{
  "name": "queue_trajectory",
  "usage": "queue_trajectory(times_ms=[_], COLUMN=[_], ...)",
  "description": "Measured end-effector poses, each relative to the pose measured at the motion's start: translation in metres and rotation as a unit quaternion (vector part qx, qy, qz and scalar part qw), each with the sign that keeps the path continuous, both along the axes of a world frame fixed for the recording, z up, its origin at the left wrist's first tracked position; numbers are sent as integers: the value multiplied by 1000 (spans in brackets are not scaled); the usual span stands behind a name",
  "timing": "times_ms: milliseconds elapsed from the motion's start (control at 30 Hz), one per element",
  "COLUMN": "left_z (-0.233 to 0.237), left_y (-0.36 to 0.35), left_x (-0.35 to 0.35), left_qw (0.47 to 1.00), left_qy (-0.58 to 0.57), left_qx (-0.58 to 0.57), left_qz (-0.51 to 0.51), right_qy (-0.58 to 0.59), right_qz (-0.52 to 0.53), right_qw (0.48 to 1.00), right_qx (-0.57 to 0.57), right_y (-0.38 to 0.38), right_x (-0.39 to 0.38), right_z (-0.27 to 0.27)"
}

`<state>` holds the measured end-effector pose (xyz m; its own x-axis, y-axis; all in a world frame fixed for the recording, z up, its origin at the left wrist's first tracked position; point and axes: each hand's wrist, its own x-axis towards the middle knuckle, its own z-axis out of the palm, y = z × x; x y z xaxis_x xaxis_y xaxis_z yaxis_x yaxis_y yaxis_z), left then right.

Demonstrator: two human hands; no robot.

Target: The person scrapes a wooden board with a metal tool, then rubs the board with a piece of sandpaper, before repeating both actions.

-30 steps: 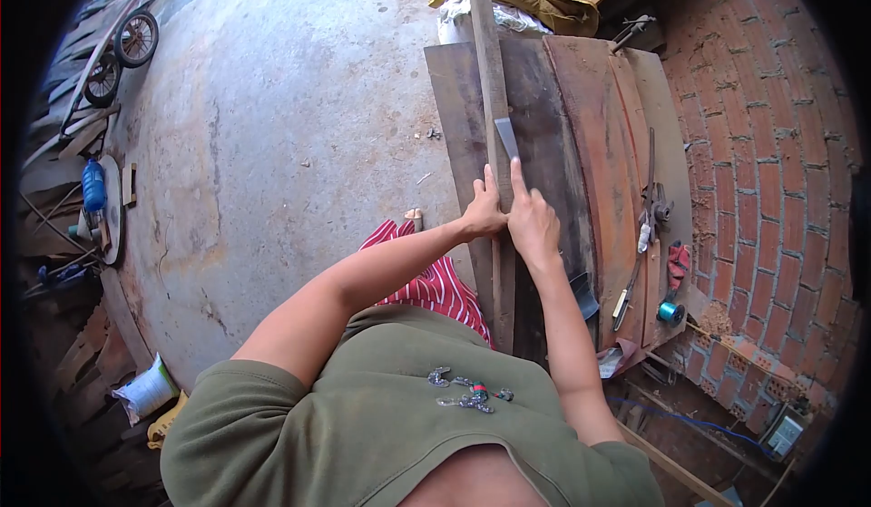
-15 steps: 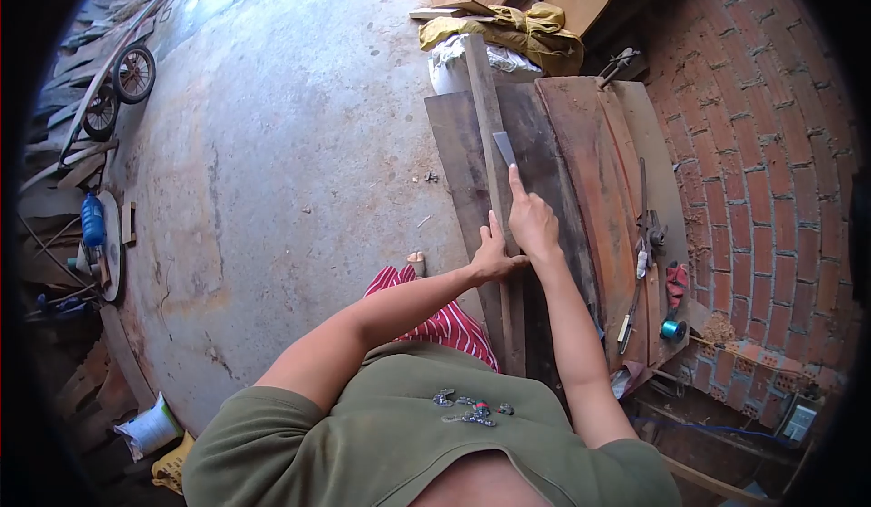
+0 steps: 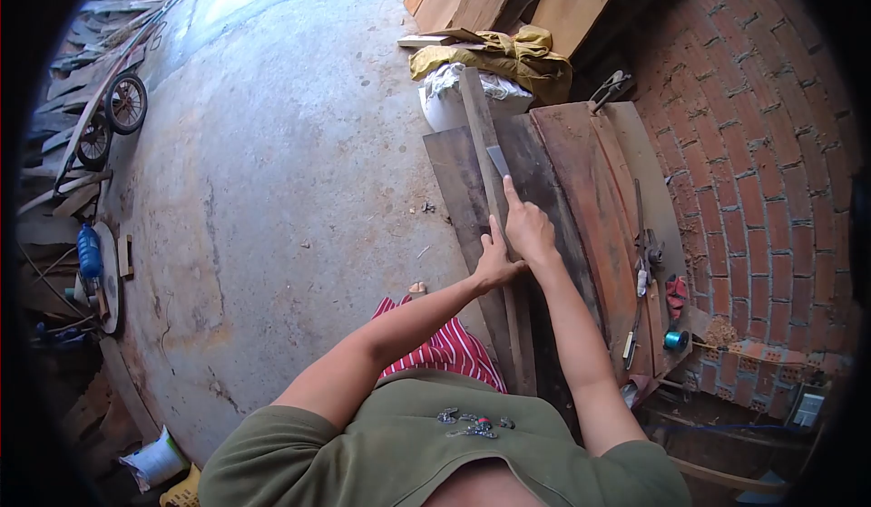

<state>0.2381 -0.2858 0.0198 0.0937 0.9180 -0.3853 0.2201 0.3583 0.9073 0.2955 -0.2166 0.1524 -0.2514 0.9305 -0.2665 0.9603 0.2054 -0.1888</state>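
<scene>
My right hand (image 3: 529, 229) is wrapped around the handle of a scraper (image 3: 498, 160), its index finger stretched along toward the flat metal blade. The blade lies against a long, narrow wooden strip (image 3: 482, 124), near its far end. My left hand (image 3: 496, 258) grips this strip lower down, close beside the right hand, with fingers along its side and the thumb pointing right. Under the strip are dark wooden boards (image 3: 544, 176), and its far end overlaps a white bucket-like container (image 3: 445, 108).
A reddish board (image 3: 585, 171) carries hand tools (image 3: 642, 271) and a teal spool (image 3: 675, 339) at right. Beyond rises a brick wall (image 3: 758, 171). A yellow sack (image 3: 535, 63) lies at the far end. Concrete floor (image 3: 299, 171) and a wheeled frame (image 3: 125, 103) are on the left.
The view has tilted, so the surroundings sit lower in the picture. The scraper and my right hand have moved slightly farther along the strip. Both hands keep their grip.
</scene>
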Motion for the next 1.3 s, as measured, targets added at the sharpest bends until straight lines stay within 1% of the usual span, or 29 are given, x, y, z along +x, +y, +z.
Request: queue_trajectory(times_ms=[33, 100, 133, 167, 233, 267, 300, 367, 400, 433, 500, 533, 600, 700, 733, 800, 833, 900, 967, 1033, 1100, 1167, 1200, 1267, 1300], left_z=[2, 6, 7, 8, 5, 6, 3, -4, -2, -3, -6, -1, 7, 11, 9, 10, 11, 14, 9, 5, 5, 3, 3, 3, 2], left_y=[0, -2, -3, -3, 1, 0, 0, -2, -2, -6, -5, -3, -1, 0, -2, -4, -3, -4, -5, -5, -6, -6, -5, -3, -5], left_x=[0, -4, -2, -3, -5, -6, -5, -1, -2, -1, -1, -6, -9, -9, -9, -7, -7, -6, -6, -5, -4, -4, -3, -3, -3], left_qw=[1000, 999, 1000, 1000, 999, 998, 998, 1000, 1000, 1000, 1000, 997, 997, 996, 997, 997, 997, 997, 998, 998, 998, 998, 998, 998, 998], left_qy=[3, -46, 12, 13, -43, -54, -55, -15, -24, -21, -13, -69, -73, -79, -74, -70, -73, -66, -64, -61, -57, -58, -59, -61, -60], left_qx=[2, -27, 6, 6, -27, -28, -26, 7, -1, -1, 24, -14, -16, -31, -26, -22, -24, -29, -23, -15, -18, -20, -24, -19, -18], left_qz=[-3, -5, -6, -6, -9, -9, -6, -12, -15, -17, -15, -18, -19, -24, -24, -24, -23, -16, -16, -15, -16, -18, -21, -20, -23], right_qy=[5, 14, 22, 29, 11, -11, -34, -27, -19, -16, 23, 25, -6, -27, -9, -11, -11, -4, 22, 19, 15, -8, -10, -24, -23], right_qz=[0, -3, -3, -2, 4, 2, 2, 5, 2, 0, 7, 8, 13, 10, 1, 1, -2, -1, 2, 3, 4, 0, 3, -3, -3], right_qw=[1000, 1000, 1000, 999, 1000, 1000, 999, 999, 1000, 1000, 999, 999, 999, 1000, 1000, 1000, 1000, 1000, 998, 998, 998, 1000, 1000, 1000, 1000], right_qx=[10, 17, 22, 28, 22, 1, -19, -17, -17, -16, 34, 35, 36, 0, 4, 1, -5, 12, 58, 58, 58, 22, 26, -6, -6], right_y=[26, 51, 55, 58, 33, 14, 9, 22, 28, 44, 95, 109, 126, 101, 87, 84, 84, 114, 146, 154, 146, 115, 109, 103, 113], right_x=[-8, -17, -18, -19, -9, -6, -6, -12, -14, -20, -40, -47, -61, -45, -40, -39, -37, -51, -66, -68, -64, -52, -50, -51, -56], right_z=[-9, -19, -20, -19, -11, 0, 6, 3, -1, -11, -30, -30, -28, -18, -15, -13, -14, -26, -33, -35, -33, -23, -18, -12, -15])
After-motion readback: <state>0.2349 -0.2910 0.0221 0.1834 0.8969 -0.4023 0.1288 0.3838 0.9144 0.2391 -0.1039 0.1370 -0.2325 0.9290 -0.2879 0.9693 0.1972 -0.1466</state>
